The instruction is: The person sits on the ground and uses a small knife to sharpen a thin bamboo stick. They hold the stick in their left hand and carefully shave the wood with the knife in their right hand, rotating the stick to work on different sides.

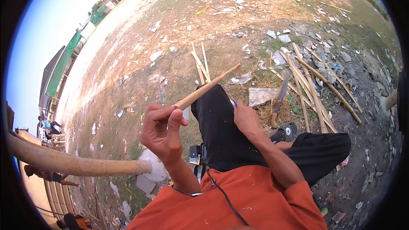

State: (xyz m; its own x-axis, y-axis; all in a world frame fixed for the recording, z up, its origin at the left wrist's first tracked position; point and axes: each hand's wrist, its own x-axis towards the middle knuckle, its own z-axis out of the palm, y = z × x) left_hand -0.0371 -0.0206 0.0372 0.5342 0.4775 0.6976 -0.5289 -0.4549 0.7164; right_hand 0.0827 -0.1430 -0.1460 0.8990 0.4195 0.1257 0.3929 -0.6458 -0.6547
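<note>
A long split bamboo strip [206, 86] is pinched near its thick end between the thumb and fingers of my left hand [164, 130]. It slants up and to the right, its thin end in the air above my dark-trousered knee. My right hand [248, 121] rests against that leg with its fingers curled. A small blue tip shows at its fingers; what it belongs to is hidden. To the right of my right hand, a machete [280, 102] with a wooden handle lies on the ground beside a corrugated pale sheet [260, 96].
Several bamboo strips [313, 98] lie piled at the right, with a few more [200, 66] beyond my knee. A thick bamboo pole [98, 167] runs in from the left. Broken tiles and litter [284, 38] cover the ground. Two people [50, 126] are at the far left.
</note>
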